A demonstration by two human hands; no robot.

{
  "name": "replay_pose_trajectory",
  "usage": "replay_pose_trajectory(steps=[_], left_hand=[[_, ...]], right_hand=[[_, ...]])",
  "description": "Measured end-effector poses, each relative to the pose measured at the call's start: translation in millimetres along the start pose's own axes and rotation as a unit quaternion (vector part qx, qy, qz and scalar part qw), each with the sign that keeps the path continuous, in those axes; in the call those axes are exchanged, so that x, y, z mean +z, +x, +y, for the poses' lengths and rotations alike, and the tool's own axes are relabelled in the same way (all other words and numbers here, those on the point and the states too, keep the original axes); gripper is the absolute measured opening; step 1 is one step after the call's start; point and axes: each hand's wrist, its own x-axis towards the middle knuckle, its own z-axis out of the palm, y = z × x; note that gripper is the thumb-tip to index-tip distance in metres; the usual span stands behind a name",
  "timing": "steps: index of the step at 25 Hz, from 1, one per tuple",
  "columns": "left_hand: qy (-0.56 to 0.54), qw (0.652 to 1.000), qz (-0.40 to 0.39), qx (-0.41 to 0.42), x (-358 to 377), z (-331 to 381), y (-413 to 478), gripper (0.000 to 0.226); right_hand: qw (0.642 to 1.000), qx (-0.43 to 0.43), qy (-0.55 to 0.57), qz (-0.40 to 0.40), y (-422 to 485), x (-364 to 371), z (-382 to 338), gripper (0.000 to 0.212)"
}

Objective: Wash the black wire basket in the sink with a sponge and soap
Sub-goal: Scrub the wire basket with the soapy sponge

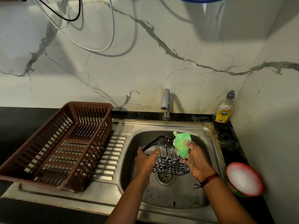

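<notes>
Nearest me, I'm clenching my left hand [148, 155] around the black wire basket [168, 157], tilting it inside the sink [208, 133]. I'm gripping the green sponge [182, 145] with my right hand [196, 161], pressing the basket's right wall, closer than the left.

A single wide-angle view from the person's head looks forward and steeply down at the sink [208, 131], close enough that both forearms enter from the bottom edge. The marble wall [145, 62] fills the upper half; the counter [24, 117] runs left.
</notes>
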Motion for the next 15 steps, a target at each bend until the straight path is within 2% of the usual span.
replay_pose_trajectory(steps=[2,4,7,10,13,15], left_hand=[[0.057,0.998,-0.021,0.002,-0.4,2.1,-3.1,0.118],[0.113,0.993,-0.013,0.015,1.1,2.1,-6.3,0.112],[0.053,0.996,0.059,0.040,3.4,4.0,-10.8,0.092],[0.018,0.991,0.124,0.037,-0.6,11.9,-10.5,0.091],[0.000,0.991,0.127,0.041,-9.4,14.3,-7.7,0.099],[-0.012,0.991,0.130,0.033,-14.1,13.0,-7.7,0.102]], right_hand=[[1.000,-0.005,0.003,0.001,-4.3,-0.3,-2.0,0.034],[1.000,-0.009,0.003,0.002,-6.9,3.2,-2.0,0.032],[0.999,-0.022,-0.014,-0.023,-9.2,12.4,-2.6,0.032],[0.997,-0.043,-0.060,-0.030,-6.6,10.4,-9.0,0.027],[0.980,-0.117,-0.123,0.101,4.0,-13.9,-12.3,0.016],[0.940,-0.151,-0.237,0.192,11.6,-34.3,-10.4,0.012]])
